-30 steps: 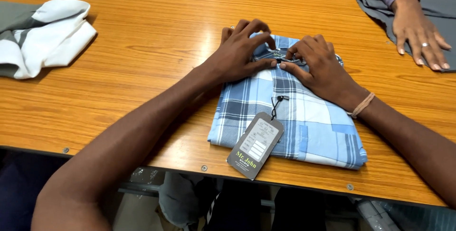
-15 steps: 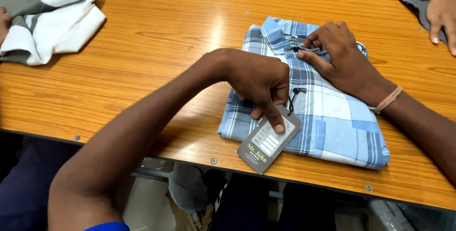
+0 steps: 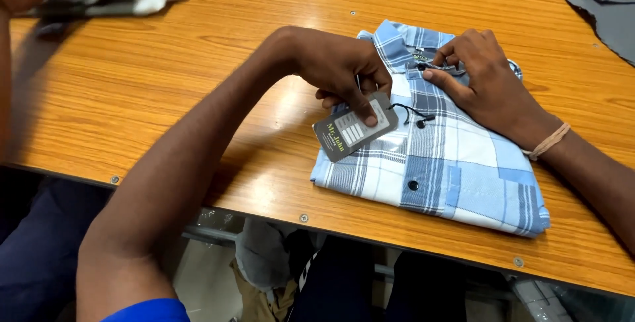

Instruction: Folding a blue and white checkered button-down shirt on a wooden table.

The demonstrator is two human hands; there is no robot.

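Head view: folded blue-and-white checked cotton shirt [image 3: 442,143] lies flat near front edge of orange wooden table [image 3: 165,77]. Left hand [image 3: 344,74] closed, pinching dark card swing tag [image 3: 354,127] — lifted clear for reading, cord attached. Right hand [image 3: 486,87] part-curled, fingertips pressing collar placket, steadying fold.

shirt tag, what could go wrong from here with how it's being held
1. The left hand lifts the tag on a thin black string; a hard pull might snap it or tug the shirt out of its fold.
2. The right hand pins only the collar, so the lower half could shift.
3. The shirt lies near the table edge and might slip off.
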